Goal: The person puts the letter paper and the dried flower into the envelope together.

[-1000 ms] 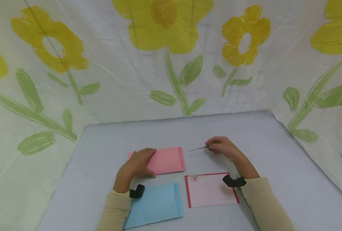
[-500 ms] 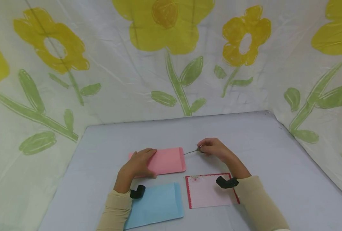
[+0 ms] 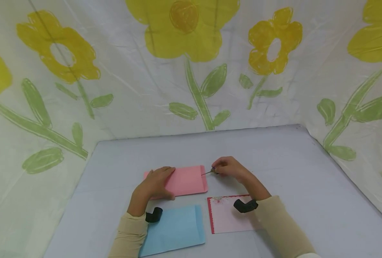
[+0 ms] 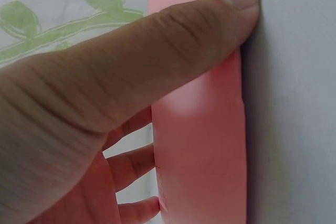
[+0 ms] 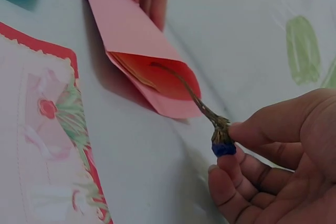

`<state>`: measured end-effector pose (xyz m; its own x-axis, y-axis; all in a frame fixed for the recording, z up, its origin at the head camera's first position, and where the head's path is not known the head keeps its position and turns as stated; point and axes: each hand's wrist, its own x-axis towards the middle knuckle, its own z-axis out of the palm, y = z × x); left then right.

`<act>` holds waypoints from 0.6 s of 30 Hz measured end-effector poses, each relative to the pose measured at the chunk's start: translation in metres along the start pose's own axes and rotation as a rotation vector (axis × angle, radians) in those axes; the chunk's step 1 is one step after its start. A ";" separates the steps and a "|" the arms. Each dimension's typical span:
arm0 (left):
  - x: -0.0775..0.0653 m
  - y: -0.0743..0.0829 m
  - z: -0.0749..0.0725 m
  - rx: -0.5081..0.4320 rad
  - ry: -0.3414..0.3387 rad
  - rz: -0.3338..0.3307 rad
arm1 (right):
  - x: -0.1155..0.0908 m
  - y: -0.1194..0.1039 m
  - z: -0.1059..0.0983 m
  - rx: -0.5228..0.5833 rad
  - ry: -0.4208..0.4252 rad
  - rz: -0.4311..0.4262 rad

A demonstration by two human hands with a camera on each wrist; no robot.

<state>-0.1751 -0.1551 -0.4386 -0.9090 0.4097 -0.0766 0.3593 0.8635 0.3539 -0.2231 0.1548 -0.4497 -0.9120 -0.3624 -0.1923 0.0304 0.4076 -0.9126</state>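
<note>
My left hand [image 3: 155, 183] holds the pink envelope [image 3: 187, 181] across its width. In the left wrist view the thumb lies over one long edge and the other fingers are at the opposite edge. The envelope's mouth gapes in the right wrist view, showing a folded layer inside. My right hand [image 3: 230, 169] pinches a dried flower [image 5: 222, 139] with a blue head by its base, between thumb and fingers. Its thin stem points left, and the stem's tip is inside the envelope's mouth.
A light blue envelope [image 3: 178, 227] lies in front of the pink one. To its right is a pink card [image 3: 227, 222] with a red border and printed flowers, partly under the right wrist. A sheet with painted yellow flowers [image 3: 184, 21] hangs behind the table [image 3: 268, 143].
My right hand has moved left with the dried flower, bringing the stem from beside the pink envelope into its mouth. My left hand stays in place on the envelope.
</note>
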 end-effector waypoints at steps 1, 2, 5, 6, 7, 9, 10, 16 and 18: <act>0.000 0.000 0.000 0.000 0.001 0.000 | 0.001 0.000 0.002 -0.005 -0.004 -0.002; 0.000 0.000 0.000 -0.001 0.000 -0.001 | 0.001 0.000 0.004 -0.007 -0.005 -0.003; 0.000 0.000 0.000 -0.006 0.001 -0.003 | 0.004 -0.001 0.009 -0.012 -0.006 0.000; 0.000 0.000 -0.001 -0.006 0.000 -0.003 | 0.005 -0.001 0.011 -0.009 -0.004 0.007; 0.000 0.000 0.000 -0.007 -0.001 -0.002 | 0.006 -0.001 0.013 -0.007 -0.002 0.008; 0.000 0.000 0.000 -0.006 -0.003 -0.002 | 0.008 -0.002 0.017 -0.014 0.000 0.011; 0.000 0.000 0.000 -0.005 -0.003 -0.001 | 0.008 -0.001 0.018 -0.013 -0.001 0.008; 0.001 0.001 0.000 0.003 -0.004 0.000 | 0.010 -0.003 0.025 -0.012 -0.016 -0.012; 0.001 0.001 -0.001 0.007 -0.003 0.000 | 0.009 -0.005 0.027 -0.014 -0.016 -0.017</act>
<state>-0.1752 -0.1539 -0.4376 -0.9082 0.4109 -0.0797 0.3611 0.8654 0.3473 -0.2209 0.1271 -0.4568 -0.9058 -0.3823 -0.1828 0.0093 0.4134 -0.9105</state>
